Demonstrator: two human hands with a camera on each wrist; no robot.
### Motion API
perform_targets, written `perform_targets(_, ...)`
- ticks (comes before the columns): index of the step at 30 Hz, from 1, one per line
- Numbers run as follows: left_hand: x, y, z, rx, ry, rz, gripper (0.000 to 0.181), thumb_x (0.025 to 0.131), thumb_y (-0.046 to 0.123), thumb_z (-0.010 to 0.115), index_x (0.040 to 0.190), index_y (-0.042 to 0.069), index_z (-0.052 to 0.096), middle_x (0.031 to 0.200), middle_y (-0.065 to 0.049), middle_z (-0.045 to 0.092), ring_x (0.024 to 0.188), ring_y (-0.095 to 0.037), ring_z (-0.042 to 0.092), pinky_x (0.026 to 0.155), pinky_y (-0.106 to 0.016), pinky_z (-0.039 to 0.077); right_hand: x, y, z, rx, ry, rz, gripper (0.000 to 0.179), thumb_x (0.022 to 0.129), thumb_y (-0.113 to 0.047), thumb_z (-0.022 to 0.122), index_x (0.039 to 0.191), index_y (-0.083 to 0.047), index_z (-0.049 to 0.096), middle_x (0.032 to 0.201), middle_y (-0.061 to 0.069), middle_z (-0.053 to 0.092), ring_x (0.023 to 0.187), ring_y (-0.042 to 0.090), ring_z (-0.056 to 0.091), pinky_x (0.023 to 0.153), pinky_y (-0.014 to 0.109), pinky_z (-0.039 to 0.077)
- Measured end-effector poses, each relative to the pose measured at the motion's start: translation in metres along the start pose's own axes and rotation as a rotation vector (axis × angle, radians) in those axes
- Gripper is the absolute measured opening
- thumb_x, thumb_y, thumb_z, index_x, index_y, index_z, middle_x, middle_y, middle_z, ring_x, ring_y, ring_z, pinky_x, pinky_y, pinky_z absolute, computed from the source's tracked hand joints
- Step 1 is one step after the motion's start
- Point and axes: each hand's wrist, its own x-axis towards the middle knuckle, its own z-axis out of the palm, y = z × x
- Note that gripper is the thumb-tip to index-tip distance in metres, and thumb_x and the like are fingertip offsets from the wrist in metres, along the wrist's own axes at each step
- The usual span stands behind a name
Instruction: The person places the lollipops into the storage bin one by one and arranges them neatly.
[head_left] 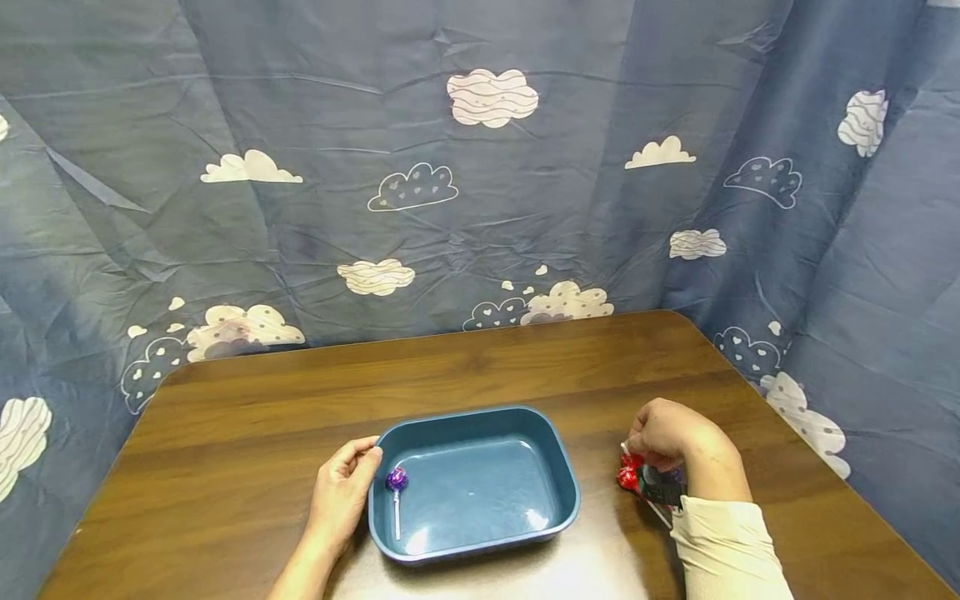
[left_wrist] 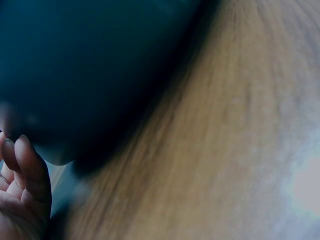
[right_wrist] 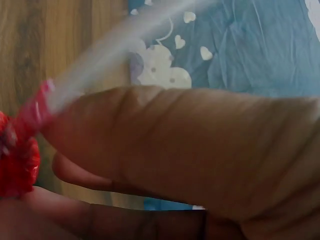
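A blue rectangular tray (head_left: 480,492) sits on the table, its left rim gripped by my left hand (head_left: 341,492) between thumb and fingers. In the tray, near its left wall, lies a lollipop in a purple wrapper (head_left: 397,479), its white stick toward me. To the right of the tray, my right hand (head_left: 671,437) is low over the table. In the right wrist view it pinches a red-wrapped lollipop (right_wrist: 20,165), the thumb against the base of the white stick. Another red lollipop (head_left: 627,478) shows beneath the hand; the hand and wrist partly hide what lies there.
The brown wooden table (head_left: 247,450) extends left of and behind the tray. A white lollipop stick (head_left: 660,515) pokes out below the right wrist, beside a dark object (head_left: 660,486) at the wrist. A blue-grey curtain (head_left: 322,208) with cloud prints hangs along the back and right.
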Motion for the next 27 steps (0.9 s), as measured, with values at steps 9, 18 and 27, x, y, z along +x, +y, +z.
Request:
perform_targets(9,0.000,0.002,-0.004,-0.005,0.016,-0.017,0.026,0.100,0.018,0.063,0.121,0.005,0.071,0.092,-0.005,0.070,0.083,-0.008,0.061,0.074,-0.021,0.050,0.012,-0.016,0.011,-0.098,-0.003,0.024,0.016,0.079,-0.011,0.080,0.070,-0.007,0.067,0.062,-0.001,0.062,0.056,0.011,0.058,0.054,0.026,0.052)
perform_targets(18,0.002,0.003,-0.004,0.005,0.014,-0.012,0.025,0.101,0.016,0.062,0.121,0.003,0.070,0.092,-0.006,0.069,0.082,-0.006,0.061,0.074,-0.020,0.050,0.017,-0.013,0.012,-0.155,0.033,-0.020,0.016,0.080,-0.012,0.076,0.067,-0.010,0.067,0.058,-0.006,0.059,0.055,0.008,0.054,0.053,0.023,0.044)
perform_targets(27,0.001,0.000,0.001,0.003,0.014,-0.012,0.024,0.100,0.014,0.062,0.119,0.003,0.071,0.089,-0.006,0.069,0.081,-0.008,0.060,0.072,-0.021,0.050,0.016,-0.008,0.011,-0.184,0.089,-0.056,0.017,0.080,-0.017,0.077,0.068,-0.010,0.067,0.060,-0.002,0.064,0.057,0.010,0.059,0.053,0.026,0.044)
